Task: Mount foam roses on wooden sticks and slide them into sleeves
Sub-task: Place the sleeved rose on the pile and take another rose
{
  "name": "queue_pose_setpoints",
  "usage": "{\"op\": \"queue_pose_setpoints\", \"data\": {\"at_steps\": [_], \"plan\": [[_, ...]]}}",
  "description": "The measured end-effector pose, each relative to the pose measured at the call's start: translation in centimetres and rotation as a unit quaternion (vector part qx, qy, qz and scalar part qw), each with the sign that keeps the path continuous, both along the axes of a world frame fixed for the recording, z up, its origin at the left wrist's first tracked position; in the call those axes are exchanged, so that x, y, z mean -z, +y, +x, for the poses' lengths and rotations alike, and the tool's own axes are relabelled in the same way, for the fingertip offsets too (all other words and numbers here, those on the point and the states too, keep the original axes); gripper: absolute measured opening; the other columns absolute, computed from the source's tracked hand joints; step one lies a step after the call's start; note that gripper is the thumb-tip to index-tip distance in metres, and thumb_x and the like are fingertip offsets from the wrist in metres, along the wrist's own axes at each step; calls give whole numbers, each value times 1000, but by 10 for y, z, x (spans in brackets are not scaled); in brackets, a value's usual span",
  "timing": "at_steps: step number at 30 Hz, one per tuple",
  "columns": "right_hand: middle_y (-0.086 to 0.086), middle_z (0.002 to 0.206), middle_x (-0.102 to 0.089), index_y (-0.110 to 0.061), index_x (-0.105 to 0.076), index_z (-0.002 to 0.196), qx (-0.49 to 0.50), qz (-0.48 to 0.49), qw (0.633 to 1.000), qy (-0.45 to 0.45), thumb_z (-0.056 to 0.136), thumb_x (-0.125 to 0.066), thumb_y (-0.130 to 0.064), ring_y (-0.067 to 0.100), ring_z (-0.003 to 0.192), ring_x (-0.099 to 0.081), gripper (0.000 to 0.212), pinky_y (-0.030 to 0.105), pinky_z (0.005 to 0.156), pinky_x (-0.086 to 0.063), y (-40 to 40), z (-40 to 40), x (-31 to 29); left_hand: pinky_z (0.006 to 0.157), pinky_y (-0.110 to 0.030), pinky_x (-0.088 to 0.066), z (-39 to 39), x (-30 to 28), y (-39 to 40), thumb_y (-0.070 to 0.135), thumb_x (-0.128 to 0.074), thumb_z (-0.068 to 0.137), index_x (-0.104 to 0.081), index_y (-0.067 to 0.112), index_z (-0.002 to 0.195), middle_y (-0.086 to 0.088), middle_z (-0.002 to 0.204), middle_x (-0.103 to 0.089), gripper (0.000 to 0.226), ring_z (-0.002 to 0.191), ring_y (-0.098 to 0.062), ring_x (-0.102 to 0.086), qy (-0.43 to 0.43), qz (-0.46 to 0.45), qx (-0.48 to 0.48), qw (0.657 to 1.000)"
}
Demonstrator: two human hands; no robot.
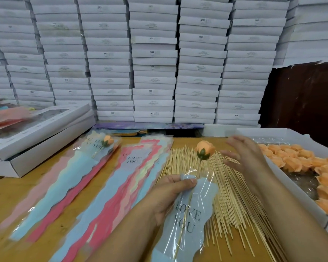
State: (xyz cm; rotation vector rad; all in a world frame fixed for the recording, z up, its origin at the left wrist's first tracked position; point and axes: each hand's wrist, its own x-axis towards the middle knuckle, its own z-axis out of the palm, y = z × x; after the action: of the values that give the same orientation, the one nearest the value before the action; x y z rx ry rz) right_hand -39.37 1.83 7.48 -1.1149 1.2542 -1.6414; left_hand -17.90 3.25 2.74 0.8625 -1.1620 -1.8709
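- Left hand [170, 193] gripped the upper part of a pale blue sleeve [186, 222] printed "LOVE YOU", thumb curled over the clear film near its mouth.
- A wooden stick [184, 220] ran inside that sleeve; its lower end showed near the sleeve's bottom edge.
- An orange foam rose [204, 149] with a green calyx sat on the stick's top, well clear of the sleeve mouth, not yet drawn down into it.
- Right hand [244, 154] was spread, fingers straight and apart, holding nothing; it hovered just right of the rose, apart from it. Motion blur on the fingers.
- Loose sticks [233, 197] lay fanned on the wooden table [0, 205] beneath and between both hands.
- A white tray [299, 190] at right held more orange rose heads [295, 157].
- A stack of empty sleeves [110, 191] in pink, blue and yellow lay left of the sticks.
- Further left, a second pile [51, 195] carried one finished rose [108, 140] inside its sleeve, on top.
- Flat white boxes [36, 137] sat at the table's far left; a wall of stacked white boxes [153, 59] stood behind.
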Motion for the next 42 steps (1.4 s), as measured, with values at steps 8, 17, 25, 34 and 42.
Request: {"op": "queue_pose_setpoints", "data": {"at_steps": [8, 17, 25, 34, 42], "plan": [[-3, 96, -77, -23, -71, 108, -97, 0, 989, 108, 93, -67, -21, 13, 88, -74, 16, 23, 69, -57, -11, 22, 19, 76, -36, -58, -1, 0, -1, 13, -79, 79, -70, -7, 109, -23, 95, -72, 37, 76, -28, -69, 9, 5, -2, 1000], [-1, 91, -78, -32, -80, 86, -133, -43, 982, 125, 86, -73, -13, 12, 82, -74, 19, 20, 67, -57, 4, 30, 32, 67, -31, -58, -1, 1, -1, 15, -73, 87, -67, -9, 112, -24, 93, -70, 35, 68, -26, -68, -9, 20, -29, 999], [-4, 89, -78, -33, -80, 81, -150, -24, 976, 154, 87, -72, -15, 10, 81, -74, 21, 19, 68, -58, 14, 32, 34, 82, -29, -57, 0, 7, -7, 37, -71, 87, -74, -3, 109, -20, 103, -75, 46, 86, -24, -70, -45, 3, -32, 998], [-4, 93, -77, -35, -79, 85, -208, 26, 965, 160, 75, -51, -61, 8, 86, -72, 39, 15, 72, -53, 13, 34, 37, 72, -25, -54, -1, 8, -12, 29, -70, 85, -66, -12, 117, -21, 104, -75, 51, 83, -20, -70, -43, 11, -90, 995], [-15, 104, -74, -33, -76, 99, -185, 16, 970, 159, 76, -62, -45, 4, 100, -68, 30, 28, 88, -53, 15, 33, 36, 68, -31, -50, -1, 5, -13, 29, -62, 98, -72, 7, 86, -16, 81, -73, 27, 66, -25, -66, -71, 32, -134, 988]]}}
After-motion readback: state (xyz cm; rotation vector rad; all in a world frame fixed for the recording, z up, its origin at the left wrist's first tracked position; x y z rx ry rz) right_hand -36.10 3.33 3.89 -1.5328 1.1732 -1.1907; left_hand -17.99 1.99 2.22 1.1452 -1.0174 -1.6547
